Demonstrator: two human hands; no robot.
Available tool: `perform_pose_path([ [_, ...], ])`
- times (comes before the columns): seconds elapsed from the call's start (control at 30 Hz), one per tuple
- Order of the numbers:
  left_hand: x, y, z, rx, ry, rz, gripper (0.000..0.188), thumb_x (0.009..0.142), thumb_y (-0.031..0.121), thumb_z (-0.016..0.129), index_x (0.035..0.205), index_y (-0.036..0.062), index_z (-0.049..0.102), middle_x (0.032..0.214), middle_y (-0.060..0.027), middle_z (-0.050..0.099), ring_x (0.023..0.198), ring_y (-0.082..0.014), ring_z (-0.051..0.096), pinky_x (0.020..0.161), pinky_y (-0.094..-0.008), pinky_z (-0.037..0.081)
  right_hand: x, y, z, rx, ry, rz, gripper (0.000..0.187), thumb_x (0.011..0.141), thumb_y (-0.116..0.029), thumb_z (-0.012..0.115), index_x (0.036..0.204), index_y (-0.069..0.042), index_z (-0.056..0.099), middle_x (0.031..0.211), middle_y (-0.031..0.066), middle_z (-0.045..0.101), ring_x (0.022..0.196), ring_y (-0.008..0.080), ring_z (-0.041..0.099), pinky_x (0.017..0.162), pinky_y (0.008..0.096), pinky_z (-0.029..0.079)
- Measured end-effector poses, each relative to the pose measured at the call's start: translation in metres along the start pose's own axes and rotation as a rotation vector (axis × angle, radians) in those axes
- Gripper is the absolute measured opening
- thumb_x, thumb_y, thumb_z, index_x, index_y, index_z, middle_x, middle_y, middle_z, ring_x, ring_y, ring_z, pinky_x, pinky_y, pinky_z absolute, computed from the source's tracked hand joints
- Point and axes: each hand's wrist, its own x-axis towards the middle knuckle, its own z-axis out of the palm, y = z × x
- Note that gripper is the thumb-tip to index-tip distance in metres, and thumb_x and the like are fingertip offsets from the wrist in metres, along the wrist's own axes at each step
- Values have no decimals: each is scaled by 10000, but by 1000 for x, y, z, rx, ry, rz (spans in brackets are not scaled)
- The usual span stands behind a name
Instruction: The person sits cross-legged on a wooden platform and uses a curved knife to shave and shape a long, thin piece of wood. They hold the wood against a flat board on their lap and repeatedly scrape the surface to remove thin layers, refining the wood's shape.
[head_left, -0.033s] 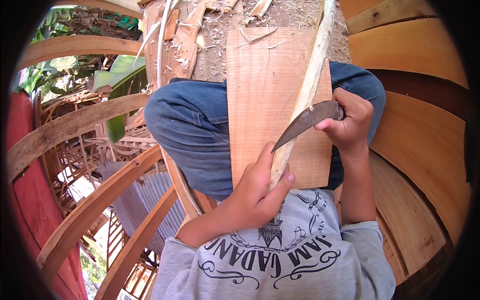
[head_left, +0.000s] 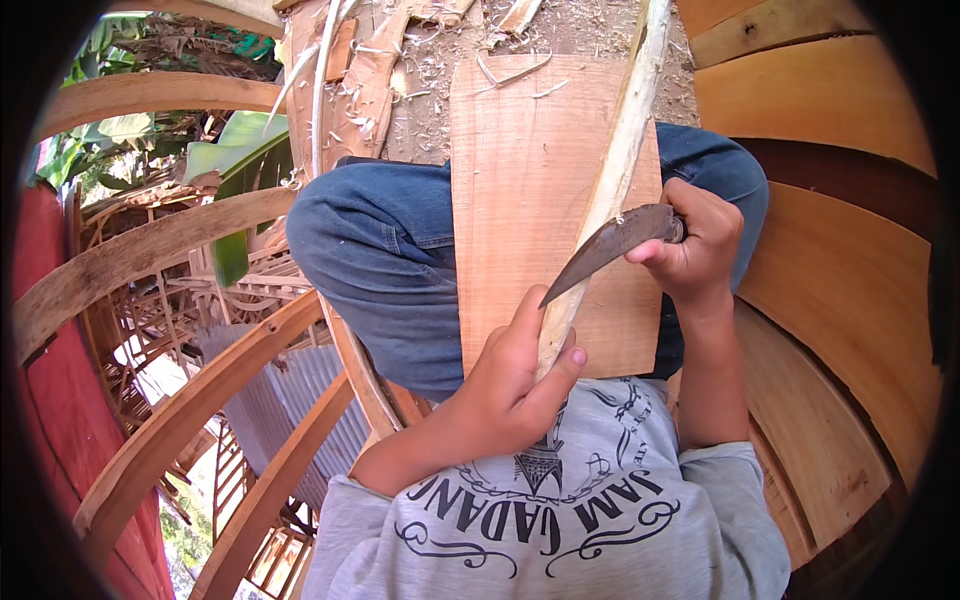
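- Left hand (head_left: 515, 378), curled round the near end of the pale stick (head_left: 626, 140)!
- Right hand (head_left: 702, 237), clenched on the curved knife (head_left: 615, 240), blade across the stick; whether it bites is hard to see.
- Stick slanting over a broad board (head_left: 520, 200) above the lap (head_left: 385, 245)!

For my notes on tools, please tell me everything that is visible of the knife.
The knife has a broad, dark, metal-looking blade, curving to a point. The right hand grips its mostly hidden handle. The blade slants across the pale stick, apparently touching it, its tip near the left hand; contact there is unclear.
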Motion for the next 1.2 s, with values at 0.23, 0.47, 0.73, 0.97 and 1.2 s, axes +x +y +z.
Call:
perform_pose_path([
  [0.23, -4, -4, -1, -174, -18, -36, 445, 886, 11, 486, 1288, -51, 308, 778, 13, 324, 610, -46, 340, 511, -190, 292, -1, -4, -2, -73, -8, -19, 739, 508, -756, 668, 504, -77, 376, 434, 45, 344, 380, 209, 400, 382, 303, 319],
  [0.47, -2, 2, -14, -481, -33, -150, 150, 885, 33, 499, 978, 55, 383, 679, 7, 372, 469, -38, 321, 419, -178, 247, -10, -27, 5, 113, -162, -14, 647, 659, -656, 657, 497, -85, 400, 431, 66, 378, 384, 243, 448, 386, 334, 352],
  [0.73, -5, -7, -8, -252, -3, -87, 218, 887, 43, 512, 1051, 22, 369, 710, 8, 386, 527, -41, 349, 473, -189, 283, -7, -13, 2, 97, -173, -47, 579, 690, -588, 661, 534, -78, 433, 475, 66, 412, 423, 250, 487, 408, 333, 368],
  [0.97, -7, -15, -4, -134, -65, -20, 371, 881, 28, 511, 1218, -41, 374, 752, 18, 313, 629, -62, 340, 535, -206, 308, -23, -21, 3, 354, -154, 103, 537, 770, -548, 628, 611, -41, 555, 503, 83, 459, 438, 249, 495, 428, 307, 374],
  [1.2, -3, -22, -14, 14, -75, 70, 293, 872, 22, 518, 1135, -45, 408, 701, -34, 450, 629, -115, 445, 586, -256, 377, -30, -19, -6, 181, -329, -145, 508, 720, -539, 675, 626, -56, 545, 504, 71, 451, 433, 250, 486, 426, 326, 360],
])
